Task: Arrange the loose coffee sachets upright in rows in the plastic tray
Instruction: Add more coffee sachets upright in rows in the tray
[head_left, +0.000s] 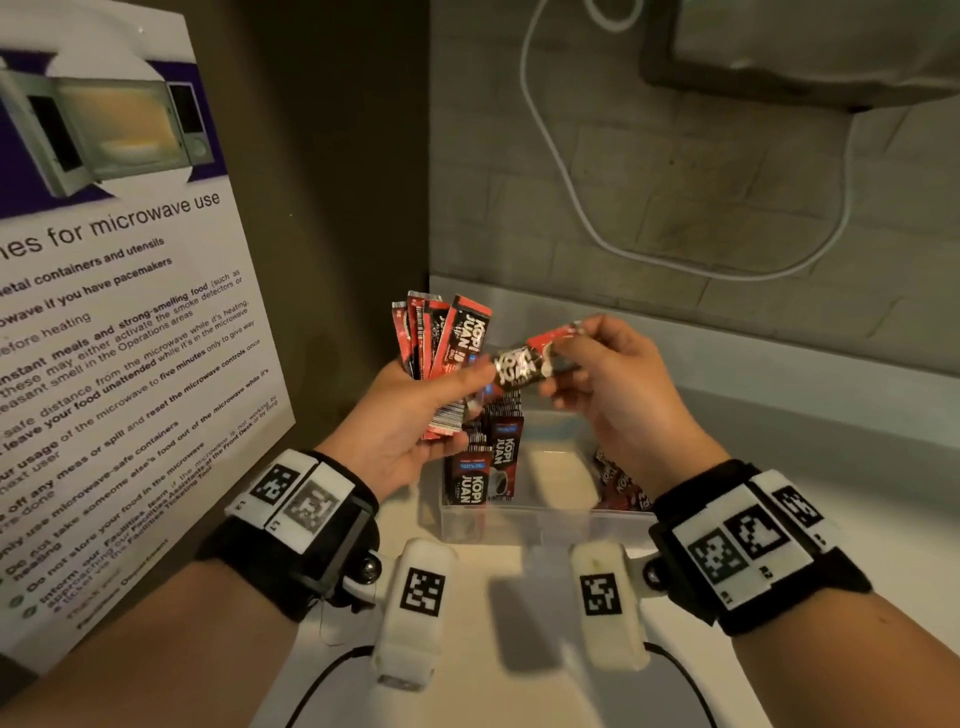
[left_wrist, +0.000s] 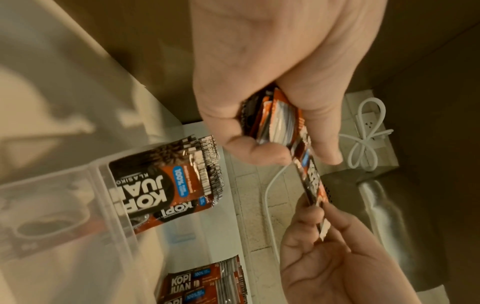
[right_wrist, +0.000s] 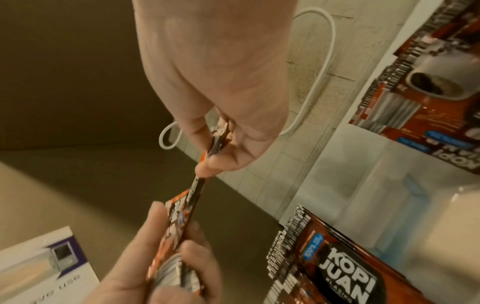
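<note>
The left hand grips a fanned bundle of sachets above the clear plastic tray on the worktop. The right hand pinches one end of a single sachet held crosswise between both hands, and more sachets stand upright in the tray's left row

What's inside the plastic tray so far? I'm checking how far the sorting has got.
The plastic tray holds a row of upright sachets at its left and more sachets at its right; the middle shows bare floor. The right hand hides part of the right group.
</note>
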